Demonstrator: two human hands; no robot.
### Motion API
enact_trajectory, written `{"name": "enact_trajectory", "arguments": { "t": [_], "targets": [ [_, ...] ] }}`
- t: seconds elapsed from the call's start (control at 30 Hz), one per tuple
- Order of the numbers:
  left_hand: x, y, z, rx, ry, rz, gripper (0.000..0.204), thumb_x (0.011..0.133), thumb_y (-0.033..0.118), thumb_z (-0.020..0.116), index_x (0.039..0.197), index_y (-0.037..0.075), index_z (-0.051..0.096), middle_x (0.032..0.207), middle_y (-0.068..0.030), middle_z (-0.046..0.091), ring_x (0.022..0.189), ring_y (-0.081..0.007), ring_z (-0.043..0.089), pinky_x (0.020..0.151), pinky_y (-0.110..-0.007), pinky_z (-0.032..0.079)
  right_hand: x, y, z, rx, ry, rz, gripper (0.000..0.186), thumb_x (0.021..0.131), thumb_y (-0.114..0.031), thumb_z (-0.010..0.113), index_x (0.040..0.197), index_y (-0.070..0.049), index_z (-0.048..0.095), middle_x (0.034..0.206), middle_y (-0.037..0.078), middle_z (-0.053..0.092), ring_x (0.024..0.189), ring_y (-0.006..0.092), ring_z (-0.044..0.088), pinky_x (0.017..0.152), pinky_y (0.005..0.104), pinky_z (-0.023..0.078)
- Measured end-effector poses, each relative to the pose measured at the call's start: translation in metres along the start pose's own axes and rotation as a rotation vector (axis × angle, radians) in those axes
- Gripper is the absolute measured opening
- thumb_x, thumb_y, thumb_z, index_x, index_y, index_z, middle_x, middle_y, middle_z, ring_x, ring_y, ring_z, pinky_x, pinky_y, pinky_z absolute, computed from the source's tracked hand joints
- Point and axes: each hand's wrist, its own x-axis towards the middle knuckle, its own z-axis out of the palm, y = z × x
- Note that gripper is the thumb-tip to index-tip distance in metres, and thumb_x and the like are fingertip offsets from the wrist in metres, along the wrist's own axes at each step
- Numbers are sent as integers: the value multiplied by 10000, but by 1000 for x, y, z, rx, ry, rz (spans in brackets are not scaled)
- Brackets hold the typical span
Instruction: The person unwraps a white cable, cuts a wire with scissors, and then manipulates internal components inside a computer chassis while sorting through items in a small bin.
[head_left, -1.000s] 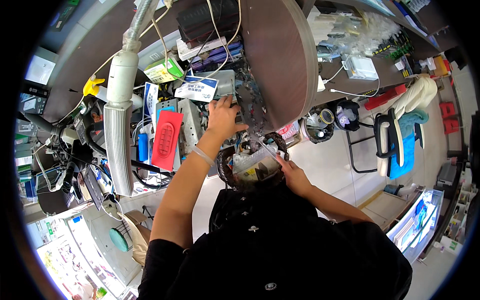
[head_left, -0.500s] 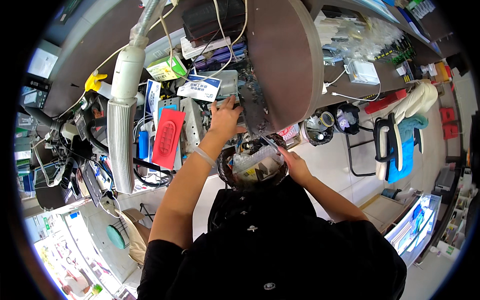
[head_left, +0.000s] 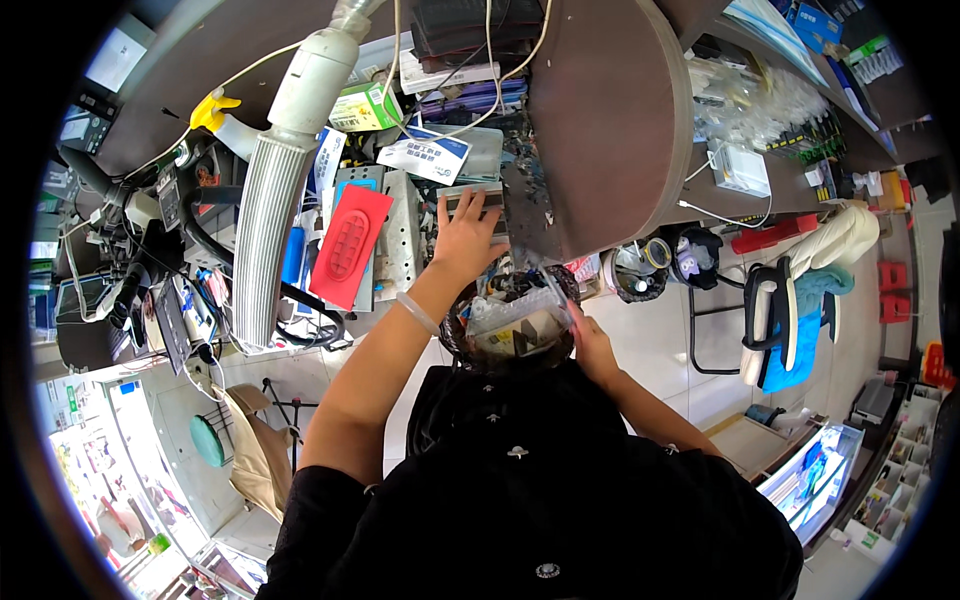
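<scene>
My left hand (head_left: pixel 468 232) lies with spread fingers on a grey, flat-topped object (head_left: pixel 462 196) near the desk's front edge. In my right hand (head_left: pixel 592 345) is a thin, pale, stick-like tool (head_left: pixel 556 288), blurred, its kind unclear. The tool's far end reaches up toward the desk edge, above the right side of a dark waste basket (head_left: pixel 448 335). That basket holds clear bubble wrap (head_left: pixel 500 312) and other scraps. Beyond it, small dark debris (head_left: pixel 530 190) is scattered on the brown desk surface. A red ridged mat (head_left: pixel 350 247) lies left of my left hand.
A ribbed fume-extractor hose (head_left: pixel 268 240) hangs over the desk's left side. White-and-blue cards (head_left: pixel 425 157) and a green-and-white box (head_left: pixel 364 108) lie farther back. A curved brown panel (head_left: pixel 620 120) rises at right. Two more bins (head_left: pixel 640 268) and a chair (head_left: pixel 775 320) stand on the right.
The right hand has drawn the tool back from the debris-covered desk edge toward the basket, turning it more upright. My left hand's fingers have spread wider. The whole view has shifted slightly.
</scene>
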Motion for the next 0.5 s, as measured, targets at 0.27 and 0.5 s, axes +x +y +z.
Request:
{"name": "enact_trajectory", "arguments": {
  "t": [0.27, 0.5],
  "targets": [
    [-3, 0, 7, 17, 59, -10, 622, 746, 467, 614, 1234, 112, 464, 1340, -148, 366, 1290, -300, 277, 1019, -569, 162, 40, -23, 9, 48, 189, -77, 529, 828, 21, 456, 1331, -84, 328, 939, 219, 541, 828, 376, 559, 698, 397, 464],
    [9, -1, -5, -49, 23, -90, 820, 646, 491, 700, 1286, 91, 379, 1327, -129, 385, 1275, -268, 316, 1022, -579, 153, 150, -88, -1, -275, 117, 98, 532, 833, -13, 430, 1338, -5, 264, 1079, 300, 458, 887, 426, 559, 748, 437, 482]
  ]
}}
